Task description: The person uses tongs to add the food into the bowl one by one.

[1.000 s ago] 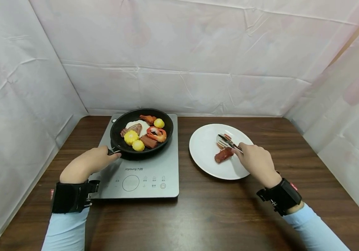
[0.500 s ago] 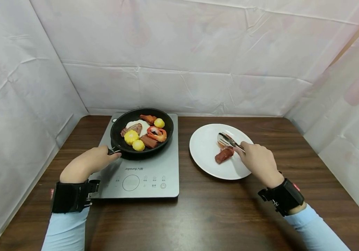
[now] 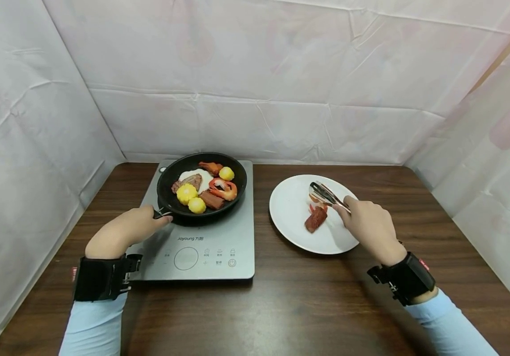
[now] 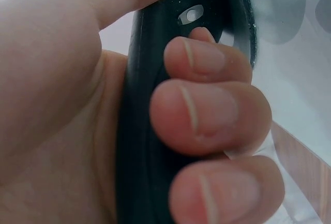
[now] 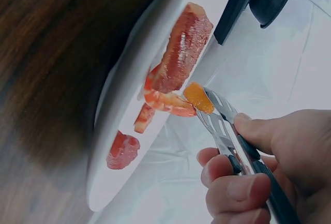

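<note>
My left hand (image 3: 125, 230) grips the black handle (image 4: 137, 157) of a frying pan (image 3: 172, 173) on the left. In the left wrist view its fingers curl round that handle. My right hand (image 3: 368, 227) holds metal tongs (image 3: 323, 193) over a white plate (image 3: 288, 217). At the tongs' tips, in the right wrist view, an orange food piece (image 5: 198, 98) is caught. A reddish-brown slab of meat (image 5: 183, 53) lies on the plate close by. Beside it are a shrimp (image 5: 170, 103) and smaller reddish pieces (image 5: 123, 150), which the tongs partly hide in the head view.
Under the pan is a silver induction cooker (image 3: 232, 242). The pan holds a fried egg (image 3: 206, 182), steak (image 3: 192, 183), a drumstick (image 3: 211, 168), a shrimp (image 3: 223, 190), a brown slab (image 3: 211, 200) and several yellow corn pieces (image 3: 186, 194). White sheeting (image 3: 255, 128) stands behind the wooden table (image 3: 281, 306).
The tongs and right hand have shifted slightly right, and the tongs' tips a little up the plate. The meat slab has turned to a steeper angle. The left hand and pan have stayed put.
</note>
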`<state>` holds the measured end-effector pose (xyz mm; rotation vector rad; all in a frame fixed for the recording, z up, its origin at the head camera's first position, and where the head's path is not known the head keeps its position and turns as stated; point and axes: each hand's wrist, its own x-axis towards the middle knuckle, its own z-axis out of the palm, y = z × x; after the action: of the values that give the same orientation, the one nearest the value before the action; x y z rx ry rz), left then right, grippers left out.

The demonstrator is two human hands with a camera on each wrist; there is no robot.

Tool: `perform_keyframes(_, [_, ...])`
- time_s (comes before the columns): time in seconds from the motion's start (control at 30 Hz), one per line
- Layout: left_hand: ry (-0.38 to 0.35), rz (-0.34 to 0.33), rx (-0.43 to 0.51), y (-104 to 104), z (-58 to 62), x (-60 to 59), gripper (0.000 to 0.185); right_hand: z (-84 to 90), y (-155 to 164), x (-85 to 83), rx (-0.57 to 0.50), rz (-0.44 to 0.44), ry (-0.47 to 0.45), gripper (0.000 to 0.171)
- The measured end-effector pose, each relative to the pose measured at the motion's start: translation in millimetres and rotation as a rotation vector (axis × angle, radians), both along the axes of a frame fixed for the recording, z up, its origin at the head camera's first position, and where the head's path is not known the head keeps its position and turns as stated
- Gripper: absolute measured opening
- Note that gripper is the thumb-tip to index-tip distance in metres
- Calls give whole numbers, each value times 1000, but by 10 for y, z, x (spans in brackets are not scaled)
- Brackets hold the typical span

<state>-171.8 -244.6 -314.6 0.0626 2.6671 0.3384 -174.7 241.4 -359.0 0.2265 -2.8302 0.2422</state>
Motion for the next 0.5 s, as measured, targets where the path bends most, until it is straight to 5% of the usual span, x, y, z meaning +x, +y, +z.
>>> perform_keyframes(0.5, [-8,4,7,-2,-2,-8,71,111,6,-27,-74,0,-74,40])
